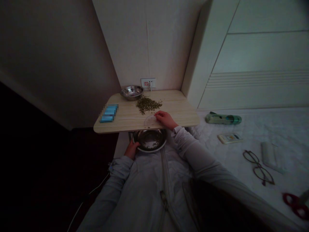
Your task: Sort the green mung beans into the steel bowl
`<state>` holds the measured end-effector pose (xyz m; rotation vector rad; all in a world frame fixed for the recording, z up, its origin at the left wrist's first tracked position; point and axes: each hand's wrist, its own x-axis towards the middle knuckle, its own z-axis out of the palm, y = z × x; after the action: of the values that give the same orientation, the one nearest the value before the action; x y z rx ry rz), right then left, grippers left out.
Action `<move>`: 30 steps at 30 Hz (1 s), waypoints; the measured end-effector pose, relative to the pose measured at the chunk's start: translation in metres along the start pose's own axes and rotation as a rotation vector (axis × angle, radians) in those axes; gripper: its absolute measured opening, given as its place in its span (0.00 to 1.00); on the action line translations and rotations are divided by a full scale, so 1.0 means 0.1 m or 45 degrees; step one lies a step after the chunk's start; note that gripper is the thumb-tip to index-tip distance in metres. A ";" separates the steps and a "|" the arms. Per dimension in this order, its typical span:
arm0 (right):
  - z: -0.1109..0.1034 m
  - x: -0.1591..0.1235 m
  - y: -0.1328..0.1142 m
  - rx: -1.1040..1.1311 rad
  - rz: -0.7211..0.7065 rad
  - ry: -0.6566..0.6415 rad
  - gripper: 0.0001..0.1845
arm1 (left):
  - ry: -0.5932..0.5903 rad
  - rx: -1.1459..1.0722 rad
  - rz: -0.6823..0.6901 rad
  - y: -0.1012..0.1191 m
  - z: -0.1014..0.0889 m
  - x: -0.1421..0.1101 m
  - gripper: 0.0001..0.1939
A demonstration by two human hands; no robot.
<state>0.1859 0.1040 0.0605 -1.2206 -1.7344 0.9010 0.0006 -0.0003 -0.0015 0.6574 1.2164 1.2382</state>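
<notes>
My left hand (132, 149) grips the left rim of a steel bowl (164, 139), held just below the front edge of a small wooden table (125, 121). Some small dark bits lie in the bottom of this bowl. Over the tabletop, my right hand (166, 119) pinches the right end of a clear, rounded plastic piece that looks like a protractor (150, 120). The plastic lies near the table's front edge, with a few bits by it. Just beyond spreads a pile of small greenish-brown grains (147, 104); what kind they are I cannot tell.
A second steel bowl (132, 92) stands at the table's back left, with a blurred blue phone-like item (109, 113) nearer the front. On the bed at right lie a green bottle (223, 119), a phone (229, 138), glasses (258, 167) and red-handled scissors (295, 204). A wall socket (148, 82) sits behind.
</notes>
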 end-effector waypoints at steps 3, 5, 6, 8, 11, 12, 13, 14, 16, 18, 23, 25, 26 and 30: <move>0.01 0.01 0.02 0.008 0.000 0.007 0.12 | -0.019 -0.001 -0.002 0.01 0.00 -0.01 0.22; 0.01 0.02 0.03 0.020 -0.008 0.004 0.12 | -0.014 -0.007 -0.006 0.02 0.01 -0.02 0.23; 0.01 0.02 0.03 0.021 -0.015 0.002 0.12 | -0.001 -0.008 -0.007 0.03 0.02 -0.02 0.23; 0.01 0.02 0.03 0.009 -0.027 -0.001 0.11 | 0.021 -0.010 -0.006 0.03 0.03 -0.04 0.22; 0.00 0.01 0.01 -0.008 -0.040 -0.010 0.11 | 0.022 -0.009 -0.005 0.04 0.03 -0.04 0.21; -0.01 0.01 0.01 -0.008 -0.039 -0.013 0.12 | 0.023 -0.008 -0.005 0.03 0.03 -0.04 0.21; -0.01 0.00 0.00 -0.008 -0.037 -0.015 0.12 | 0.024 -0.006 -0.004 0.03 0.03 -0.04 0.21; -0.01 0.00 -0.01 -0.008 -0.034 -0.018 0.12 | 0.022 -0.002 -0.003 0.03 0.03 -0.04 0.22; -0.01 -0.01 -0.02 -0.016 -0.028 -0.021 0.12 | 0.017 0.004 0.004 0.03 0.03 -0.04 0.22; -0.02 -0.01 -0.04 -0.027 -0.028 -0.022 0.12 | 0.008 0.007 0.009 0.04 0.03 -0.04 0.22; -0.02 -0.02 -0.05 -0.027 -0.032 -0.029 0.12 | 0.010 0.018 0.003 0.06 0.04 -0.06 0.23; -0.02 -0.02 -0.05 -0.009 -0.029 -0.040 0.12 | 0.024 0.023 -0.010 0.06 0.04 -0.06 0.23; -0.02 -0.02 -0.05 0.001 -0.026 -0.042 0.12 | 0.032 0.021 -0.013 0.05 0.04 -0.06 0.23; -0.02 0.00 -0.02 0.020 -0.016 -0.046 0.12 | 0.030 -0.011 0.009 0.04 0.04 -0.05 0.22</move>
<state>0.1868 0.1034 0.0630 -1.1891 -1.7586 0.9329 0.0034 -0.0032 0.0054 0.6423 1.2288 1.2595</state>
